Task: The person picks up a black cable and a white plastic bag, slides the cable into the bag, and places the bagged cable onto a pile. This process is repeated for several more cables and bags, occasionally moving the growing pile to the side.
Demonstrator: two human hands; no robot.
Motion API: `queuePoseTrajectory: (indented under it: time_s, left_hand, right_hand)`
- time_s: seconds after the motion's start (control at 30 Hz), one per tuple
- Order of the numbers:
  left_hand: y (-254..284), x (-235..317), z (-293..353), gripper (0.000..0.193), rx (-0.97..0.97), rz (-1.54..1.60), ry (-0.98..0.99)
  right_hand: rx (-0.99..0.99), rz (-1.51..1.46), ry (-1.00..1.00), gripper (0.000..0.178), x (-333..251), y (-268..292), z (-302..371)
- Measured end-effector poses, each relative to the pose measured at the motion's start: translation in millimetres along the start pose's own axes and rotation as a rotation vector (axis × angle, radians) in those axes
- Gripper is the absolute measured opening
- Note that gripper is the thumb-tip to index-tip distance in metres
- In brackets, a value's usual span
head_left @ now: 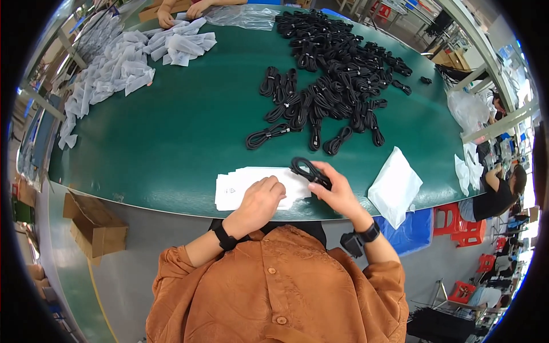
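A coiled black cable (314,174) is held in my right hand (341,197), gripped between thumb and fingers just above the table's near edge. Beside it, my left hand (260,204) rests on a stack of flat white bags (230,191). Its fingers are bent and pressed together at the bags' surface; what they pinch, if anything, is hidden. Beyond my hands lies a large pile of similar coiled black cables (329,94), some lying loose at its front. To the right of my right hand is a larger white bag (394,186), overhanging the edge.
The green table (171,126) curves around me. Filled translucent bags (123,60) are heaped at the far left, where another person's hands (167,18) reach in. A cardboard box (97,226) stands lower left. A blue bin (409,231) and red stools (452,220) are at right.
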State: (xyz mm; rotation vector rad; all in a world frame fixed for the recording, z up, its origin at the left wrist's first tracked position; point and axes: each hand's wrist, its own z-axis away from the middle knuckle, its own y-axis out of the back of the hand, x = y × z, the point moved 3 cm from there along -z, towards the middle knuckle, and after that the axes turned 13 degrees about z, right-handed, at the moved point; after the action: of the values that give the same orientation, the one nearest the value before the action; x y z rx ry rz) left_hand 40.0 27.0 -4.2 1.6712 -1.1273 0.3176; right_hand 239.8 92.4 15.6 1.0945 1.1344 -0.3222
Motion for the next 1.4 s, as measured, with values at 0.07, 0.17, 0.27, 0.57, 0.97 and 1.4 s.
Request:
queuePoseTrajectory:
  time_s: [0.07,0.17,0.27,0.57,0.97,1.4]
  left_hand:
    - [2.9,-5.0,1.5,0.013,0.034,0.056,0.074]
    - [7.2,-10.1,2.1,0.011,0.055,0.132,0.158]
    - [12.0,-14.7,2.0,0.008,0.078,0.231,0.261]
    - [21.0,-11.6,1.7,0.006,0.135,0.341,0.226]
    - [39.7,7.9,-14.1,0.013,0.1,0.082,-0.122]
    - [130.4,-64.9,-46.5,0.013,0.399,1.289,0.41]
  right_hand:
    - [0.083,0.043,-0.009,0.044,0.5,-5.9,16.6]
    - [0.183,0.119,0.065,0.045,-6.8,-11.4,24.7]
    - [0.286,0.241,0.225,0.044,-16.5,-18.1,28.2]
    - [0.086,0.469,0.217,0.043,-16.2,-28.9,24.4]
    - [0.15,0.228,0.322,0.028,-23.2,-35.7,4.3]
    - [0.391,0.492,0.552,0.032,-42.7,-18.5,-84.4]
